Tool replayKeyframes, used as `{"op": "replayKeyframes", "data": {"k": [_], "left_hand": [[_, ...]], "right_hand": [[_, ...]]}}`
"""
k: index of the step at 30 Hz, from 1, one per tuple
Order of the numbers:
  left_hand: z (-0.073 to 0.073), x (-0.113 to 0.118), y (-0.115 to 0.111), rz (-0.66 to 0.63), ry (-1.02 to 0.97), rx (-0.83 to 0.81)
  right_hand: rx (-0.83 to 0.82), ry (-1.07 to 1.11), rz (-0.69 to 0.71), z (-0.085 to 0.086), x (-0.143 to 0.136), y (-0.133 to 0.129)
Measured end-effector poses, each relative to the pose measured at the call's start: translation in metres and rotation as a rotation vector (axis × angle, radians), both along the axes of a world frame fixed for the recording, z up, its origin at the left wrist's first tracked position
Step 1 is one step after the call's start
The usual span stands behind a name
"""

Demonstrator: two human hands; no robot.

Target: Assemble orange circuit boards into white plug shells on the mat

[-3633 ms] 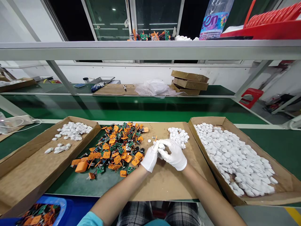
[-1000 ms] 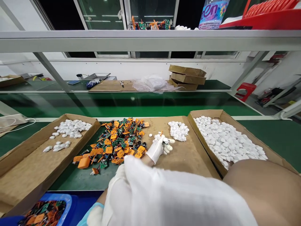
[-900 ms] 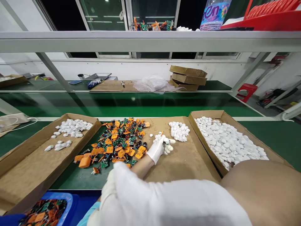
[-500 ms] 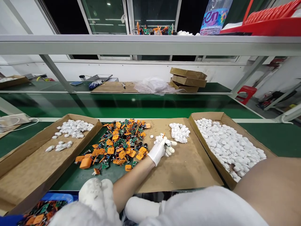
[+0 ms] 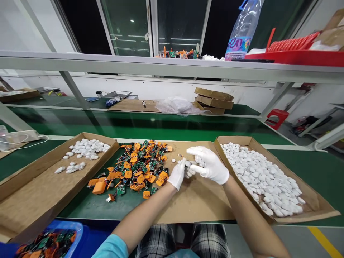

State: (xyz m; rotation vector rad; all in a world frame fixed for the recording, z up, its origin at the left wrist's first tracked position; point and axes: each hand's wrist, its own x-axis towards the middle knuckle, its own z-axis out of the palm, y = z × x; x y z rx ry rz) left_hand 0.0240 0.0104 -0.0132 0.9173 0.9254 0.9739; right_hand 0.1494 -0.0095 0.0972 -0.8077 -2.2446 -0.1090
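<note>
Gloved in white, my left hand is closed around several small white pieces above the cardboard sheet. My right hand, also gloved, is just right of it, thumb and fingers spread apart, over a small pile of white pieces. Whether its fingertips touch anything is hard to tell. To the left of my hands lies a heap of orange parts and green circuit boards. One loose white piece rests on the cardboard beside the heap.
A cardboard tray of many white pieces stands at right; another tray with fewer is at left. A blue bin of boards is at lower left. Overhead runs a shelf with a bottle and red tray.
My right hand and forearm have come forward from the near edge to beside my left hand. The large white blurred shapes in the foreground are gone. The view has shifted slightly.
</note>
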Motion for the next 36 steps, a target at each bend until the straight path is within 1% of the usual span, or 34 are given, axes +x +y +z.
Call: {"op": "replayKeyframes", "data": {"k": [2,4,6,8,10,12,15,19,21,24,27,29,32,36], "left_hand": [[0.003,-0.001,0.002,0.009,0.022,0.015],[0.008,-0.004,0.003,0.047,0.042,0.044],[0.014,-0.007,0.0,0.062,0.075,0.055],[0.021,-0.009,-0.003,0.047,0.105,0.051],[0.028,-0.011,-0.006,0.001,0.11,0.073],[0.031,-0.013,-0.008,-0.058,0.099,0.092],[0.028,-0.018,-0.006,-0.135,0.023,0.074],[0.017,-0.018,-0.003,-0.169,-0.125,0.007],[0.014,-0.016,-0.006,-0.188,-0.178,-0.022],[0.016,-0.017,-0.013,-0.191,-0.22,-0.008],[0.019,-0.022,-0.019,-0.168,-0.198,0.037],[0.021,-0.026,-0.019,-0.158,-0.175,0.057],[0.024,-0.029,-0.018,-0.16,-0.152,0.046],[0.028,-0.028,-0.017,-0.113,-0.23,-0.009]], "right_hand": [[-0.139,0.08,0.021,-0.036,0.007,0.016],[-0.278,0.117,0.052,-0.064,0.006,0.023],[-0.332,0.184,0.065,-0.081,0.003,0.025],[-0.316,0.257,0.04,-0.089,0.001,0.022],[-0.269,0.307,-0.008,-0.091,0.002,0.017],[-0.207,0.34,-0.048,-0.09,0.003,0.011],[-0.148,0.361,-0.059,-0.089,0.001,0.006],[-0.154,0.37,-0.037,-0.091,-0.006,0.006],[-0.145,0.374,-0.051,-0.092,-0.007,0.006],[-0.114,0.358,-0.05,-0.093,-0.008,0.004],[-0.095,0.355,-0.015,-0.092,-0.011,0.001],[-0.109,0.365,-0.004,-0.09,-0.012,-0.001],[-0.186,0.362,0.021,-0.086,-0.013,-0.003],[-0.295,0.416,0.025,-0.085,-0.01,-0.004]]}}
